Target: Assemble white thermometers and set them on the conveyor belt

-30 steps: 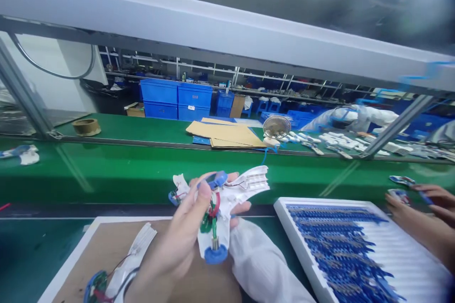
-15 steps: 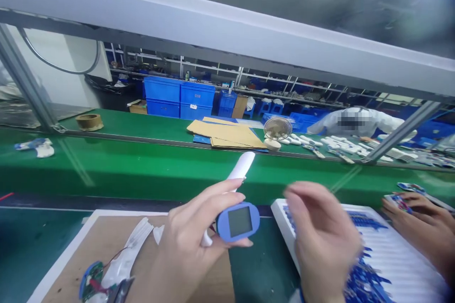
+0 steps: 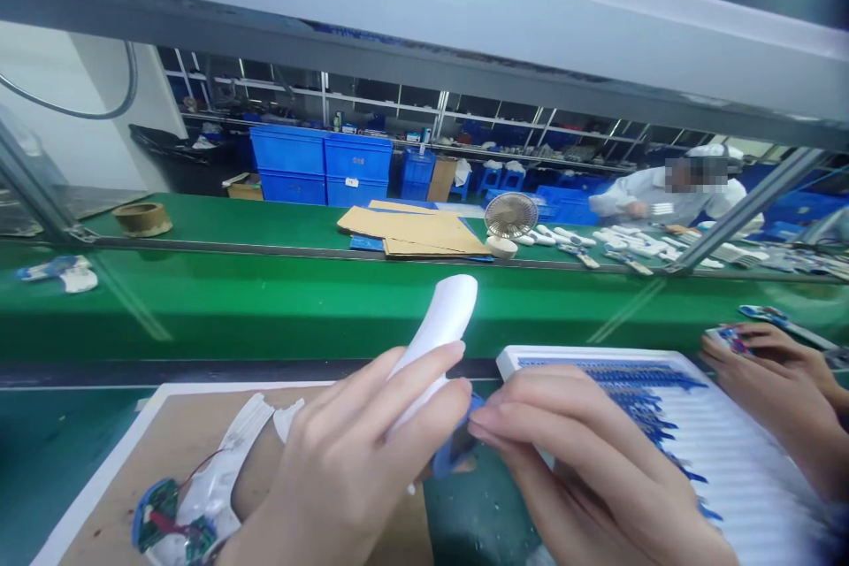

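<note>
My left hand (image 3: 358, 451) is closed around a white and blue handheld thermometer (image 3: 443, 305). Its white handle rises past my fingers, tilted up to the right. Below, the blue screen frame (image 3: 455, 451) is turned partly away, so the display hardly shows. My right hand (image 3: 584, 451) is closed in a pinch, thumb and fingertips meeting at the right edge of that frame. Whatever lies between those fingertips is hidden. On the brown board (image 3: 391, 539) to the left rests an opened white shell (image 3: 232, 460) with a wired green circuit board (image 3: 156, 513).
A white foam tray (image 3: 736, 460) holding rows of blue parts stands at the right. Beyond it, a co-worker's hands (image 3: 776, 380) hold a small part. A green ledge (image 3: 318, 292) crosses behind, with cardboard sheets (image 3: 424, 232), a small fan (image 3: 510, 217) and a tape roll (image 3: 141, 218).
My right hand has come left from over the foam tray to the screen frame and closed into a pinch. The thermometer has turned, so its display faces away from view.
</note>
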`<state>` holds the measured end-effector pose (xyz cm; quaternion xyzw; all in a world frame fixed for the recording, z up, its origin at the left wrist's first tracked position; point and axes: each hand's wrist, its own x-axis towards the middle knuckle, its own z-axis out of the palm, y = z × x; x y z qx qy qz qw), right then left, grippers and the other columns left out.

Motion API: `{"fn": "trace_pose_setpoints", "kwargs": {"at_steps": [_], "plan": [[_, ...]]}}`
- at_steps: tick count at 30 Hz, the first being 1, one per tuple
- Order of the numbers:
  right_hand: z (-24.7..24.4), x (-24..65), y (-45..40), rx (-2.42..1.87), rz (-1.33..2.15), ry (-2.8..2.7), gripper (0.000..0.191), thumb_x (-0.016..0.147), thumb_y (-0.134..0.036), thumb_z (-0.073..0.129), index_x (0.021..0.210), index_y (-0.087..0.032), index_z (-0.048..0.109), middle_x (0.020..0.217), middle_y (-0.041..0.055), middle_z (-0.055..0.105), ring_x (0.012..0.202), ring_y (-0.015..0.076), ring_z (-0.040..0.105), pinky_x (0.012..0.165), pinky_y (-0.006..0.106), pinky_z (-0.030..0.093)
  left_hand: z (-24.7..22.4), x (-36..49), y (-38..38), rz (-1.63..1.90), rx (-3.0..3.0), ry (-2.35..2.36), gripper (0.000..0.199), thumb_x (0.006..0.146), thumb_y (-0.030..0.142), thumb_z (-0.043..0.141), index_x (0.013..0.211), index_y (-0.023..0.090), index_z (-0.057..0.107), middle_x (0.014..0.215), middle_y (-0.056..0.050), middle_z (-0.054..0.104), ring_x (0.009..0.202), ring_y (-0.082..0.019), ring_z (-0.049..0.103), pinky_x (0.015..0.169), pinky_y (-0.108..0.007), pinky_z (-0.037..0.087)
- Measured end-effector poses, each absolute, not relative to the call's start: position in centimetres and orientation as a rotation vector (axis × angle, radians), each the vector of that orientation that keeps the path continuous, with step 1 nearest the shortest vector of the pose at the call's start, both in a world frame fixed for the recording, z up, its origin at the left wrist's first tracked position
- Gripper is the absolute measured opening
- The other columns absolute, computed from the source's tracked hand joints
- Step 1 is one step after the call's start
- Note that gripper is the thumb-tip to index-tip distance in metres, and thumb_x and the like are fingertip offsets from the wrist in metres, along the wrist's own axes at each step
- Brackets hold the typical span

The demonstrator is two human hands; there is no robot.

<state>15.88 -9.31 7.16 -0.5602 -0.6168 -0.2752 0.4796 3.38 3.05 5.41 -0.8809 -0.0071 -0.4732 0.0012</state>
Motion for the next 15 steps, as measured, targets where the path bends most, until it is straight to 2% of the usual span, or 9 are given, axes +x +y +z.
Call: {"fn": "trace_pose_setpoints", "kwargs": {"at_steps": [6,15], "plan": [[7.31,15.82,-9.26,-1.363,-0.658,-1.519,0.017,0.086,0.0,0.059,0.083,-0.016,0.061,0.077,-0.0025,0.062,0.07,0.0063,0.06,0.065,0.017,0.052,5.55,3.24,2.61,-1.484,-2.701,-0.077,0.029,0.106,0.017,0.034,0.102,0.022,0.061,0.114,0.004,0.076,0.091,-0.017,0.076,0.064,-0.025,0.055],[6.68,16.24,-8.97,-1.299,-0.597,-1.551,0.017,0.088,0.001,0.059,0.083,-0.015,0.06,0.078,-0.0006,0.06,0.072,0.0074,0.058,0.064,0.02,0.049,5.97,3.26,2.45,-1.476,-2.632,-0.051,0.03,0.108,0.019,0.033,0.102,0.021,0.063,0.112,0.005,0.075,0.093,-0.017,0.076,0.067,-0.025,0.05]]}}
